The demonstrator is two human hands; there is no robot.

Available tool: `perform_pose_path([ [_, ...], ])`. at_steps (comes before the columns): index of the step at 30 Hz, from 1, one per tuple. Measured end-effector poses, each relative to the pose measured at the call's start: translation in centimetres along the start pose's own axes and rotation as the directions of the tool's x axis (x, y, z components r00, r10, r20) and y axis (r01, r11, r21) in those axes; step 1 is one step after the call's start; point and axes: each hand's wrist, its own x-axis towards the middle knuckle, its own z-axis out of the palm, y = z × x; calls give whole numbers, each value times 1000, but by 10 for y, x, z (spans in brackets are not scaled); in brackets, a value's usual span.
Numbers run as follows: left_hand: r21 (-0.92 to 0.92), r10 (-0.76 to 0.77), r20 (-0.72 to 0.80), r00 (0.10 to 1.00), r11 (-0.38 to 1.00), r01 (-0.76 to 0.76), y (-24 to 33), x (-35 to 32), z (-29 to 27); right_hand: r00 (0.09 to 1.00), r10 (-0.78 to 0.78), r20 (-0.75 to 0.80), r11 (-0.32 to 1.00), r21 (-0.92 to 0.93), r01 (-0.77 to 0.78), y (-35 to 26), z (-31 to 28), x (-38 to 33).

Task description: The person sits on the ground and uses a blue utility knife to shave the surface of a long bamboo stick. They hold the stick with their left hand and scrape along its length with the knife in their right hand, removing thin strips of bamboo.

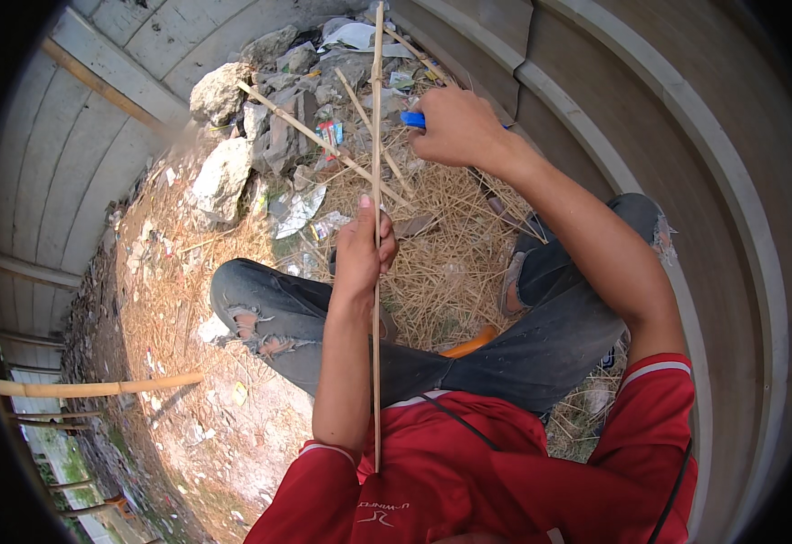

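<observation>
Stick (377, 136): left hand (360, 254) is gripping it upright, steadying it mid-length; right hand (455, 127), far, is closing around blue-handled tool (412, 119) against its upper part.

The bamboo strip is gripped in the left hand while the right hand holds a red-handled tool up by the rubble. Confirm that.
Not quite: the handle of the tool in the right hand is blue, not red, as the head view shows. The rest stands: the left hand grips the thin bamboo strip, and the right hand is raised near the rubble.
</observation>
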Motion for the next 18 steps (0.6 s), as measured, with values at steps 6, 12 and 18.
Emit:
perform_pose_path([
  [6, 1, -4, 14, 1000, 1000, 4, 0, 0, 2, 1000, 0, 8, 1000, 11, 0, 0, 4, 1],
  [12, 11, 3, 19, 1000, 1000, -3, -1, 1, 3, 1000, -21, -1, 1000, 7, 21, 2, 8, -1],
  [18, 172, 46, -84, 995, 985, -30, 1, -1, 9, 996, -75, 43, 994, -82, 78, -14, 29, -15],
])
